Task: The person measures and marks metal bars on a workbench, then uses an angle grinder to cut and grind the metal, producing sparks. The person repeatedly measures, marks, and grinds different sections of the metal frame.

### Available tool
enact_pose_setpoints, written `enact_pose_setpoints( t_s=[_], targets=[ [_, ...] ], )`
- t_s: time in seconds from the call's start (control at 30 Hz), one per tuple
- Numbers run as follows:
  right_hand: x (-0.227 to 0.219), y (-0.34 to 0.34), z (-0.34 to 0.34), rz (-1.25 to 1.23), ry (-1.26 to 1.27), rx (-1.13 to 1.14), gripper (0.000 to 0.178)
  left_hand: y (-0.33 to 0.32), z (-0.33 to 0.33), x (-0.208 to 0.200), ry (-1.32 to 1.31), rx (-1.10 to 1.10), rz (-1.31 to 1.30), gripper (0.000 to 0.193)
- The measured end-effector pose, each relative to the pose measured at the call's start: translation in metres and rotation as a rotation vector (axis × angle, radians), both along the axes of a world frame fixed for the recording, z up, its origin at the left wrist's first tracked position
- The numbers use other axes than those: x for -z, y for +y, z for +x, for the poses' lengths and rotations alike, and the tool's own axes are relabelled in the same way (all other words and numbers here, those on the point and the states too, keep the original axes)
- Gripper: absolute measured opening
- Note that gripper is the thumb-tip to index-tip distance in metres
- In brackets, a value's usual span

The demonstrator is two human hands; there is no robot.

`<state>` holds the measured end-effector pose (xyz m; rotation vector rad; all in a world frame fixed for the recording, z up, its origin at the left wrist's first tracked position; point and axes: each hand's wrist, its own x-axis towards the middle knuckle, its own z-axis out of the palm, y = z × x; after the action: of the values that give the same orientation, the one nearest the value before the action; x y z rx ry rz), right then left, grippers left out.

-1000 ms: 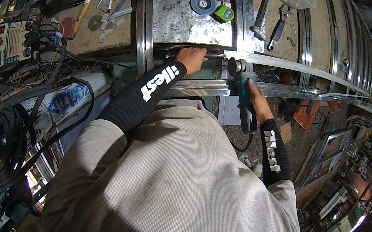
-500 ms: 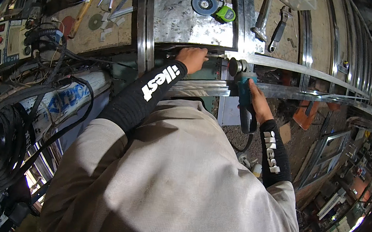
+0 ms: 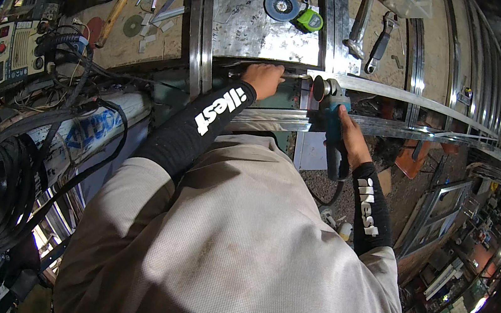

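My right hand (image 3: 349,133) is wrapped round the teal body of an angle grinder (image 3: 335,122), its cord trailing down below. The grinder's round disc (image 3: 319,89) stands upright beside the end of a long bright metal bar (image 3: 392,93). At the near edge of the bench my left hand (image 3: 265,80) has its fingers closed, pointing right toward the disc. A thin strip of metal shows by the fingertips, but what they grip is too small to make out. Just beyond lies a shiny metal sheet (image 3: 260,31).
On the bench lie a grey flap disc (image 3: 281,6), a green tape measure (image 3: 309,20), a hammer (image 3: 358,28), and an adjustable wrench (image 3: 380,44). Metal tubes (image 3: 199,29) cross it. A welding machine (image 3: 18,54) and coiled black cables (image 3: 3,187) are at the left.
The whole scene has shifted slightly to the right in the view. Both hands and the grinder keep nearly the same places relative to the bench and bar.
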<state>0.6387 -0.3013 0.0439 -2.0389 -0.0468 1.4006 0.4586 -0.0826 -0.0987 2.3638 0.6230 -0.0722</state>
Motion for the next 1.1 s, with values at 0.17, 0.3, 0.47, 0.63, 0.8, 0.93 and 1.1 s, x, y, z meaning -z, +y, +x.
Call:
enact_pose_setpoints(
  t_s=[0.17,0.3,0.47,0.63,0.8,0.93,1.1],
  targets=[
    [-0.004,0.002,0.003,0.016,0.049,-0.001,0.084,0.001,-0.001,-0.002,-0.012,-0.009,-0.035,0.024],
    [-0.003,0.004,0.004,0.023,0.038,-0.002,0.086,0.000,0.000,-0.003,0.008,-0.005,-0.005,0.022],
    [0.000,0.004,0.006,-0.030,-0.004,-0.049,0.090,-0.001,0.001,-0.002,0.018,-0.015,-0.008,0.021],
    [-0.001,0.006,0.006,-0.011,0.004,-0.056,0.093,-0.002,-0.001,0.001,-0.042,-0.039,-0.015,0.026],
    [-0.003,0.010,0.005,-0.002,-0.023,-0.048,0.094,-0.002,0.000,0.002,-0.030,-0.031,-0.021,0.025],
    [-0.002,0.012,0.007,0.026,0.028,-0.036,0.094,-0.003,0.000,0.001,-0.046,-0.042,-0.016,0.025],
    [0.000,0.013,0.010,0.001,0.008,-0.042,0.096,-0.004,-0.001,0.003,-0.058,-0.048,-0.020,0.025]
  ],
)
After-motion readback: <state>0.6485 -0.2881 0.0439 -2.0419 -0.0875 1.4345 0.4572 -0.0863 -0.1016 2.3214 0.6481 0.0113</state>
